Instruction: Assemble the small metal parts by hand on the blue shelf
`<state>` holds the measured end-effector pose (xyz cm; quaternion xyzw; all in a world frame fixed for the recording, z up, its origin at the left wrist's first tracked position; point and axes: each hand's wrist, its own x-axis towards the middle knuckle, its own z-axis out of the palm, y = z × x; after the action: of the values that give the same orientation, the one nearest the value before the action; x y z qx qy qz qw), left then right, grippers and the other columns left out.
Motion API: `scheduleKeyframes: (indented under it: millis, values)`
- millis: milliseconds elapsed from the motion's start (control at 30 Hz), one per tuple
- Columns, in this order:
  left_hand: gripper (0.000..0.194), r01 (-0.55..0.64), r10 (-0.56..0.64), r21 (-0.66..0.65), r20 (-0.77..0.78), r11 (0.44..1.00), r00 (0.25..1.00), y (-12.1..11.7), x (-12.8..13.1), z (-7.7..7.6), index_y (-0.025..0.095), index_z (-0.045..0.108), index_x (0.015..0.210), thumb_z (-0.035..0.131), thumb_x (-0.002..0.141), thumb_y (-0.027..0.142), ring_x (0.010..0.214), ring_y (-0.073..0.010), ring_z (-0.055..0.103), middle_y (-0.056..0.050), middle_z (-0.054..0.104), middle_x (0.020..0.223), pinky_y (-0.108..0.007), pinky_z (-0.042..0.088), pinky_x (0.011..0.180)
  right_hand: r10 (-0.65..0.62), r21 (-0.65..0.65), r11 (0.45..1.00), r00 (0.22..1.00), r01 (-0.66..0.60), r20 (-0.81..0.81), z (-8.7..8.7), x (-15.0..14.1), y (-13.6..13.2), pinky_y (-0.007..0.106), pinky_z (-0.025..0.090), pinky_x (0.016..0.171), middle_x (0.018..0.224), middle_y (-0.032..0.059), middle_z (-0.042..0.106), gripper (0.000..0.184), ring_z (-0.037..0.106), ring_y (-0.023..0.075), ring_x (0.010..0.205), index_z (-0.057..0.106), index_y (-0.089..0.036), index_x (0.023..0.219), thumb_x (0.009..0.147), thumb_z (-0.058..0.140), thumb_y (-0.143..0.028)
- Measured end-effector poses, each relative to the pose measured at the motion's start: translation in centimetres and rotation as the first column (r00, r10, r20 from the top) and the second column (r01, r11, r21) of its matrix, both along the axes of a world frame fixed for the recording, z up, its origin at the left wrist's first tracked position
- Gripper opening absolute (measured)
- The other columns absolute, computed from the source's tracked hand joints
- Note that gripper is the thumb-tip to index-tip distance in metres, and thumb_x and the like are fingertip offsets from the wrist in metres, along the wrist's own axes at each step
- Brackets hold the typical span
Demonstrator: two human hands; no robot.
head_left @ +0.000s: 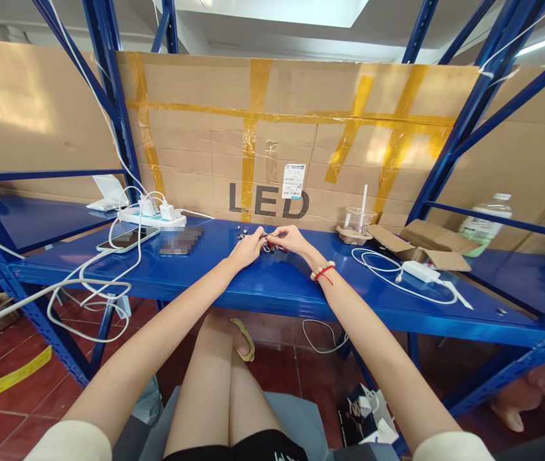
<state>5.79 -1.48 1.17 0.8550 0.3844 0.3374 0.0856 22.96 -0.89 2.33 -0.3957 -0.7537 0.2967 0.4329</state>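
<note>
Above the middle of the blue shelf top (pixel 205 279), my left hand (pixel 247 247) and my right hand (pixel 289 239) meet, fingertips close together. Both are closed in a pinch. Between them are small dark, red and shiny pieces (pixel 269 244), too small to name; how they divide between the two hands cannot be made out. A few tiny shiny bits (pixel 241 234) lie just behind my left hand. My right wrist wears a beaded bracelet (pixel 323 270) with a red cord.
To the left are a phone (pixel 128 239), a blurred-out dark rectangle (pixel 182 241) and a power strip (pixel 154 218) with looping white cables. A plastic cup (pixel 356 221) in a carrier, an open carton (pixel 428 243) and a white adapter (pixel 420 271) stand right. Cardboard (pixel 195 153) rises behind.
</note>
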Motion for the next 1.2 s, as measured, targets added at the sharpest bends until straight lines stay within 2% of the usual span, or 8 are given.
scheduleKeyframes:
  millis: [133, 333, 467, 700, 933, 1033, 1200]
  values:
    - [0.017, -0.044, 0.046, 0.039, -0.042, 0.998, 0.998, -0.4, 0.0, 0.3, 0.022, 0.048, 0.095, 0.033, 0.089, 0.028, 0.092, -0.0208, 0.061, -0.005, 0.065, 0.097, -0.028, 0.045, 0.072, -0.023, -0.045, 0.999, 0.999, 0.025, 0.034, 0.1, 0.1, 0.1, 0.020, 0.028, 0.037, 0.048, -0.0016, 0.052, 0.044, 0.037, 0.0045, 0.038, 0.062, -0.012, 0.066, 0.060, 0.067, -0.055]
    - [0.014, -0.063, 0.068, 0.083, -0.066, 0.995, 0.995, -0.4, 0.1, 0.3, 0.022, 0.050, 0.090, 0.036, 0.087, 0.026, 0.090, -0.0203, 0.061, -0.003, 0.066, 0.094, -0.027, 0.044, 0.070, -0.051, -0.123, 0.991, 0.998, 0.057, 0.047, 0.3, 0.0, -0.2, 0.019, 0.029, 0.039, 0.049, -0.0013, 0.052, 0.043, 0.040, 0.0052, 0.043, 0.062, -0.013, 0.063, 0.058, 0.069, -0.055]
    - [0.018, -0.066, 0.069, 0.065, -0.041, 0.996, 0.997, -0.5, 0.1, 0.4, 0.024, 0.051, 0.098, 0.036, 0.088, 0.027, 0.089, -0.0189, 0.061, -0.002, 0.066, 0.092, -0.027, 0.044, 0.072, -0.072, -0.174, 0.982, 0.997, 0.076, 0.028, 0.5, -0.1, -0.5, 0.018, 0.029, 0.040, 0.052, -0.0005, 0.053, 0.042, 0.042, 0.0056, 0.046, 0.062, -0.013, 0.062, 0.058, 0.069, -0.054]
    - [0.026, -0.055, 0.055, 0.040, -0.008, 0.998, 0.998, -0.6, 0.1, 0.4, 0.026, 0.051, 0.110, 0.036, 0.088, 0.027, 0.094, -0.0196, 0.060, -0.003, 0.066, 0.099, -0.028, 0.045, 0.078, -0.146, -0.290, 0.947, 0.989, 0.141, 0.006, 1.1, -0.6, -1.0, 0.016, 0.029, 0.040, 0.060, 0.0025, 0.058, 0.043, 0.047, 0.0067, 0.053, 0.064, -0.013, 0.066, 0.058, 0.071, -0.054]
    - [0.025, -0.063, 0.062, 0.039, 0.025, 0.997, 0.998, 0.0, 0.2, 0.1, 0.025, 0.053, 0.102, 0.032, 0.089, 0.030, 0.089, -0.0195, 0.060, -0.003, 0.066, 0.095, -0.028, 0.044, 0.075, -0.097, -0.228, 0.968, 0.995, 0.102, 0.031, 0.8, -0.4, -0.4, 0.016, 0.029, 0.039, 0.054, 0.0011, 0.055, 0.045, 0.043, 0.0054, 0.047, 0.063, -0.013, 0.064, 0.060, 0.068, -0.058]
    - [0.029, -0.078, 0.077, 0.012, 0.031, 0.997, 0.997, 0.2, 0.3, 0.0, 0.025, 0.052, 0.104, 0.028, 0.090, 0.032, 0.085, -0.0192, 0.061, -0.004, 0.066, 0.093, -0.029, 0.044, 0.072, -0.085, -0.196, 0.977, 0.996, 0.089, 0.024, 0.7, -0.4, -0.1, 0.017, 0.029, 0.038, 0.053, 0.0007, 0.055, 0.046, 0.041, 0.0050, 0.044, 0.064, -0.013, 0.068, 0.063, 0.064, -0.059]
    - [0.032, -0.127, 0.127, -0.008, 0.032, 0.992, 0.991, 0.3, 0.4, -0.1, 0.024, 0.049, 0.111, 0.026, 0.091, 0.033, 0.087, -0.0193, 0.061, -0.005, 0.066, 0.094, -0.029, 0.044, 0.074, -0.115, -0.117, 0.987, 0.992, 0.109, -0.047, 0.7, -0.5, 0.0, 0.017, 0.034, 0.041, 0.057, 0.0013, 0.058, 0.044, 0.046, 0.0066, 0.048, 0.067, -0.013, 0.078, 0.063, 0.066, -0.054]
